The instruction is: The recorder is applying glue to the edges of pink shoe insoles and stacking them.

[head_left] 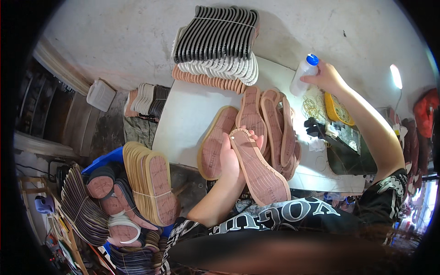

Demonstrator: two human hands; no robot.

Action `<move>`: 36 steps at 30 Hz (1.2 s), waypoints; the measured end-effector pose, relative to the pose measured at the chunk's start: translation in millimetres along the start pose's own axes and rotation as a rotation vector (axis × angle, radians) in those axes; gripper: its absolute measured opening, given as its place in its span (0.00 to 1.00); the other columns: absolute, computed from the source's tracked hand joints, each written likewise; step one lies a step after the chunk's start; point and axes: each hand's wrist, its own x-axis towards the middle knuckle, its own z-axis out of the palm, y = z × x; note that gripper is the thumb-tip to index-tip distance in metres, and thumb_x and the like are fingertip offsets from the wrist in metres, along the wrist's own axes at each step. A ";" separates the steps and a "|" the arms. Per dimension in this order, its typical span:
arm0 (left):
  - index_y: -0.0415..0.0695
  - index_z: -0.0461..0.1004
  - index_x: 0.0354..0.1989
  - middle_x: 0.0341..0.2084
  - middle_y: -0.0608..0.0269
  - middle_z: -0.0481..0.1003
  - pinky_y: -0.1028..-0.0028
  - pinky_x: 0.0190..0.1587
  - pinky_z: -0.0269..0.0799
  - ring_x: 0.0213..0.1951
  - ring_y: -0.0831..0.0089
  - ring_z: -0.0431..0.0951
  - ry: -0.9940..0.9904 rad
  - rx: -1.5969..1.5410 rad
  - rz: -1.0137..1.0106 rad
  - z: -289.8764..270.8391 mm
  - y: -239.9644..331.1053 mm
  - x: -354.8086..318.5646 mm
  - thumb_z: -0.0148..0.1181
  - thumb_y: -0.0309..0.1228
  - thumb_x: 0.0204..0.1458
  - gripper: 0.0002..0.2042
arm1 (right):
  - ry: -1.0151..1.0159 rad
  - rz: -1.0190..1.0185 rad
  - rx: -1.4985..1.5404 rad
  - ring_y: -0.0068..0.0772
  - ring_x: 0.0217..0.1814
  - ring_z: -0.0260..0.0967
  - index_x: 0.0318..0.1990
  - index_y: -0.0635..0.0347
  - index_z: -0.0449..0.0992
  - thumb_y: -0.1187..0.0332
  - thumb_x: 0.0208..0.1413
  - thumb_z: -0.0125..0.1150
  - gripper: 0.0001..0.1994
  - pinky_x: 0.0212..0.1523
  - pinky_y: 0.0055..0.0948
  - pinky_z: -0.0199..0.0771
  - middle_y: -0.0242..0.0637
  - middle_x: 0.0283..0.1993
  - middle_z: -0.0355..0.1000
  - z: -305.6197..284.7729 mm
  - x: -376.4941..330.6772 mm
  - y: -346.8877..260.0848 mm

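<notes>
My left hand [233, 158] is closed around the heel end of a brown shoe insole [263, 176] with a pale edge, tilted toward my body. At the table's far right, my right hand [327, 78] grips a translucent white bottle [302, 79] with a blue cap [312, 59]. Its fingers are wrapped near the top; whether the bottle's base rests on the table I cannot tell. Several loose insoles [275, 123] overlap on the table beyond my left hand. One wider insole [217, 142] lies just left of them.
Banded stacks of black soles [217, 34], white soles [220, 68] and tan soles [208, 82] stand at the back of the white table [178, 128]. Rubber bands [314, 107] and a yellow basket [337, 110] lie at right. A blue crate [103, 158] of bundled soles sits left.
</notes>
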 end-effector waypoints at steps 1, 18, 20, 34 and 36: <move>0.40 0.62 0.53 0.37 0.50 0.70 0.59 0.52 0.72 0.42 0.62 0.72 0.157 0.026 0.023 9.3 0.5 1.1 0.31 0.49 0.65 0.24 | 0.001 0.018 -0.038 0.41 0.46 0.75 0.48 0.66 0.73 0.54 0.37 0.72 0.31 0.49 0.35 0.72 0.48 0.42 0.76 5.8 13.2 8.8; 0.43 0.63 0.52 0.37 0.57 0.68 0.52 0.55 0.67 0.39 0.65 0.71 -0.103 0.162 0.133 2.1 10.5 41.7 0.29 0.52 0.64 0.25 | -0.113 0.530 0.193 0.35 0.32 0.75 0.42 0.70 0.73 0.45 0.39 0.72 0.34 0.34 0.28 0.78 0.45 0.36 0.74 57.3 105.7 106.9; 0.43 0.63 0.52 0.38 0.57 0.69 0.53 0.53 0.69 0.39 0.65 0.71 -0.031 0.217 0.184 16.5 3.6 30.6 0.28 0.51 0.64 0.25 | -0.179 0.581 0.310 0.35 0.35 0.75 0.46 0.70 0.71 0.45 0.41 0.70 0.35 0.34 0.27 0.78 0.47 0.38 0.74 43.1 73.3 68.5; 0.46 0.62 0.56 0.44 0.57 0.70 0.56 0.56 0.65 0.46 0.61 0.71 -0.104 0.110 0.192 17.9 -54.1 16.3 0.25 0.53 0.64 0.27 | -0.696 0.097 0.680 0.20 0.42 0.67 0.52 0.70 0.67 0.60 0.59 0.59 0.22 0.45 0.25 0.70 0.38 0.38 0.74 2.4 -225.4 -42.0; 0.45 0.63 0.57 0.52 0.55 0.70 0.56 0.59 0.62 0.54 0.58 0.69 -0.122 0.029 0.100 13.7 -66.0 15.7 0.27 0.52 0.64 0.27 | -0.470 0.064 0.726 0.18 0.40 0.67 0.49 0.69 0.69 0.65 0.58 0.61 0.18 0.42 0.22 0.70 0.31 0.37 0.72 -19.0 -231.8 -40.3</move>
